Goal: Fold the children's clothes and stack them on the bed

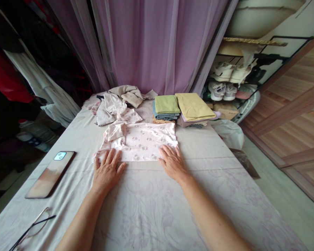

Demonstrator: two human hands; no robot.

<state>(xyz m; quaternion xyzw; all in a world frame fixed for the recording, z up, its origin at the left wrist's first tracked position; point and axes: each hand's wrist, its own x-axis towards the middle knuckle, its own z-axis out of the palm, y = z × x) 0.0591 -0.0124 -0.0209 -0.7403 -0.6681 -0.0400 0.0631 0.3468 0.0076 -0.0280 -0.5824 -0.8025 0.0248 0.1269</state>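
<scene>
A pale pink patterned garment lies spread flat on the bed sheet, a sleeve folded over at its left. My left hand rests flat and open on the garment's near left corner, fingers spread. Over at the near right corner, my right hand presses down flat, fingers stretched out. Neither hand holds anything.
A heap of unfolded pale clothes lies behind the garment. Folded stacks, green and yellow, sit at the back right. A phone and glasses lie at the left. Purple curtain behind; a shoe rack stands at the right.
</scene>
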